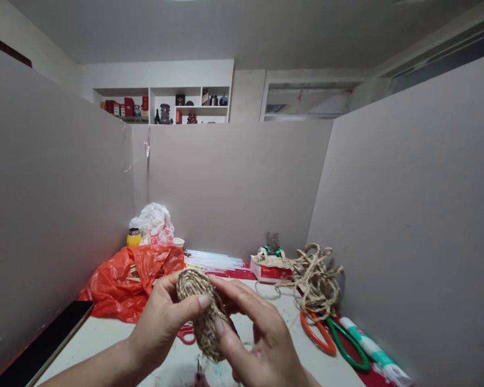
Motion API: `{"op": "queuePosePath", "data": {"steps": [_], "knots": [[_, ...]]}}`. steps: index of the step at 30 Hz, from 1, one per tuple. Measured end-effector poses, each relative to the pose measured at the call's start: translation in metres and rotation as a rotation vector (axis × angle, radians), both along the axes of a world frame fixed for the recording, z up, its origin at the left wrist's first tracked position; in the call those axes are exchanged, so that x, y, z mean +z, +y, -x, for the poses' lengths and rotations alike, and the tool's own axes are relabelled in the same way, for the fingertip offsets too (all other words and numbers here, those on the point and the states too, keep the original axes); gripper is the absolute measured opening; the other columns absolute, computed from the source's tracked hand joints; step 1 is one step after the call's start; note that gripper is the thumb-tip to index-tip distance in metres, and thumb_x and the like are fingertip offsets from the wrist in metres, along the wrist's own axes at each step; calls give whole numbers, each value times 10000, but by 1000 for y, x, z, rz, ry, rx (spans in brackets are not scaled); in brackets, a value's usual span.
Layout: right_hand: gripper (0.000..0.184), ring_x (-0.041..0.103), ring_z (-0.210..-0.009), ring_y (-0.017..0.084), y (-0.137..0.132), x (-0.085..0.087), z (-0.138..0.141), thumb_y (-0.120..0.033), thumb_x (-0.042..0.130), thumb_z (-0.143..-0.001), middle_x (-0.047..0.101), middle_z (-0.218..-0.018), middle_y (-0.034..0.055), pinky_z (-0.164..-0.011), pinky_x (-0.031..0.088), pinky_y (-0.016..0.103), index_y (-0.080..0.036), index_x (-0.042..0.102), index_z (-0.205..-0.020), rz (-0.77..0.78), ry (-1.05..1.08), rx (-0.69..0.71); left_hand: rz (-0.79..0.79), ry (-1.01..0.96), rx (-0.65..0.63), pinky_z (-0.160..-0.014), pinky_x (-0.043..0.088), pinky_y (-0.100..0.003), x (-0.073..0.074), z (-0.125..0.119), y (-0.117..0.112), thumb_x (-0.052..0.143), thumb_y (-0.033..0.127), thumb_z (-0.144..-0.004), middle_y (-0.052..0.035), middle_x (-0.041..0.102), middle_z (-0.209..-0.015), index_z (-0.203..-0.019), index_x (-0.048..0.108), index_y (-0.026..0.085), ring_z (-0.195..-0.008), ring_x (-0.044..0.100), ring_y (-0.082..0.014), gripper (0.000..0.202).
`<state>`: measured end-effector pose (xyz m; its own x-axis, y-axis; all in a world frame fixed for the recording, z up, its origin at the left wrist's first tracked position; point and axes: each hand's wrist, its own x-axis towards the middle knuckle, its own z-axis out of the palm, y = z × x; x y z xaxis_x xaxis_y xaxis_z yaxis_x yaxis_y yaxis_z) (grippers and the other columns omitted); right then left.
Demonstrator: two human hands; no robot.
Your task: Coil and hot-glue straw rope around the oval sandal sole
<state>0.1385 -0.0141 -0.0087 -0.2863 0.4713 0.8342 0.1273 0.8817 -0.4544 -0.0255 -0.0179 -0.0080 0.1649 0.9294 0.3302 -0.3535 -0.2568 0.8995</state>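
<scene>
I hold a small oval mat of coiled straw braid (201,312) upright above the table, between both hands. My left hand (161,322) grips its left side, thumb pressed across the front. My right hand (262,338) pinches its right edge with thumb and fingers. A loose heap of the same braided straw rope (314,277) lies at the back right of the table.
Grey partition walls enclose the white table (105,338). An orange plastic bag (129,279) and a white bag (155,223) sit at the back left, a red-and-white box (272,271) at the back. Orange and green scissors (334,336) and a glue tube (373,352) lie right. A dark phone (44,344) lies left.
</scene>
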Motion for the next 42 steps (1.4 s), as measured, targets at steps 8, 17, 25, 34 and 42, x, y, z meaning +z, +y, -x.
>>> {"op": "queuePosePath", "data": {"steps": [8, 17, 25, 34, 42], "knots": [[309, 710, -781, 203, 0, -6, 9, -166, 618, -813, 728, -1003, 65, -634, 600, 282, -243, 653, -1110, 281, 153, 17, -13, -21, -24, -732, 501, -295, 3, -1, -2, 734, 232, -739, -42, 687, -810, -871, 680, 155, -762, 610, -167, 162], [277, 711, -798, 191, 2, -8, 11, -255, 655, -832, 734, -1035, 70, -695, 595, 281, -256, 655, -1108, 477, 245, 121, 34, -25, -5, -744, 476, -288, 2, -5, -2, 744, 245, -730, -43, 671, -813, -894, 682, 149, -754, 588, -155, 200], [365, 690, -923, 242, 3, -14, 13, -203, 616, -828, 694, -1129, 111, -714, 595, 324, -235, 618, -1192, 405, 171, 117, 116, -66, 40, -698, 477, -298, -2, -4, 0, 729, 232, -736, -56, 664, -774, -849, 689, 123, -721, 596, -169, 163], [259, 706, -706, 174, 2, -18, 19, -191, 608, -856, 734, -914, 58, -624, 601, 273, -229, 606, -1113, 351, 276, 109, 115, -116, 15, -670, 467, -252, 2, -6, -1, 729, 226, -734, -19, 630, -730, -830, 653, 145, -650, 554, -119, 147], [181, 704, -711, 168, -1, -12, 20, -211, 617, -860, 735, -884, 39, -621, 599, 259, -236, 621, -1039, 378, 293, 117, 106, -123, 45, -660, 463, -244, 5, -5, -2, 730, 196, -718, -18, 636, -730, -801, 670, 143, -674, 555, -126, 115]]}}
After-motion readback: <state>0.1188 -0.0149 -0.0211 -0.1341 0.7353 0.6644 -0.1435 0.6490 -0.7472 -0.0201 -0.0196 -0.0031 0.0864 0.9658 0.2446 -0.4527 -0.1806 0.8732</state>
